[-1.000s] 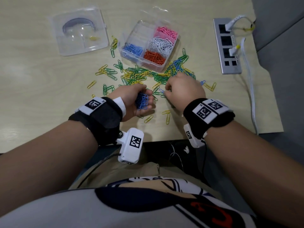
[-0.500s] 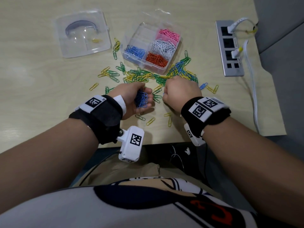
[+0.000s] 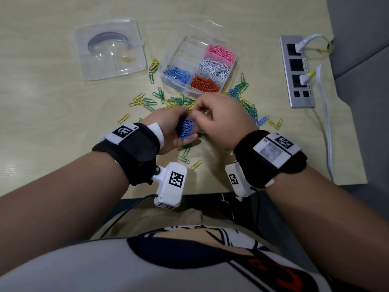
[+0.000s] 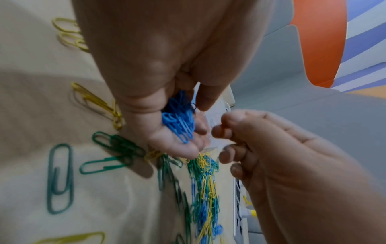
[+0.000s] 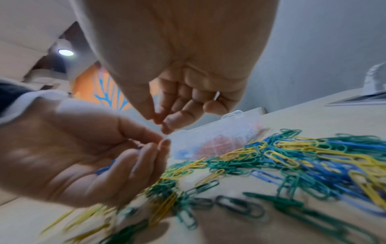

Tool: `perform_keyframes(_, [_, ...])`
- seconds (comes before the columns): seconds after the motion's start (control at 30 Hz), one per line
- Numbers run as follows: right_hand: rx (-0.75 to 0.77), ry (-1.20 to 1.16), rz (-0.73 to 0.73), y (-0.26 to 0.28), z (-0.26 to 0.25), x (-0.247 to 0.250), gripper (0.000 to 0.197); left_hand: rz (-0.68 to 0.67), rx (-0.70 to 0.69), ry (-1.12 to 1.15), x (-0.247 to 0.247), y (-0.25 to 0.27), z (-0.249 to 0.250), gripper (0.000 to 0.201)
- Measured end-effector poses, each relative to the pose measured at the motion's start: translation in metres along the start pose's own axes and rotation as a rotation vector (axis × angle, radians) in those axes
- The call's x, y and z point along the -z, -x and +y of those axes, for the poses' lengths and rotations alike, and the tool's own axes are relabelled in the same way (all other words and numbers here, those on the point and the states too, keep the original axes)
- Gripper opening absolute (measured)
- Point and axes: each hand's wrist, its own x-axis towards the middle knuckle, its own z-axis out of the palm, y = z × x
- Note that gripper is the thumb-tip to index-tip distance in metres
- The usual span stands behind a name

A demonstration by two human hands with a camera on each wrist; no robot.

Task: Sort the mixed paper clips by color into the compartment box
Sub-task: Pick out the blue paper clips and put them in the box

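Blue clips (image 3: 185, 129) cupped in left hand (image 3: 172, 127), right hand (image 3: 223, 119) touching

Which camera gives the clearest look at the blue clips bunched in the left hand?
The left wrist view: the blue clips lie sharp and close in the cupped left hand. The head view shows them smaller; the right wrist view shows only a blue sliver behind fingers.
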Motion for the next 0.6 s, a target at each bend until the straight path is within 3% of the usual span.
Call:
perform_keyframes(0.17, [-0.129, 0.182, -0.012, -0.019, 0.015, 0.015, 0.028, -0.010, 0.004, 0.008, 0.007, 0.000, 0.008, 0.031])
perform_keyframes(0.3, [-0.183, 0.270, 0.025, -0.031, 0.020, 0.011, 0.030, 0.005, 0.005, -0.005, 0.014, 0.001, 0.013, 0.029])
perform_keyframes(0.47, [-0.227, 0.465, -0.164, -0.046, 0.023, -0.005, 0.028, 0.001, 0.025, -0.081, 0.021, 0.000, 0.014, 0.032])
perform_keyframes(0.6, [-0.224, 0.539, -0.191, -0.053, 0.022, -0.012, 0.028, 0.002, 0.036, -0.096, 0.025, 0.001, 0.015, 0.031])
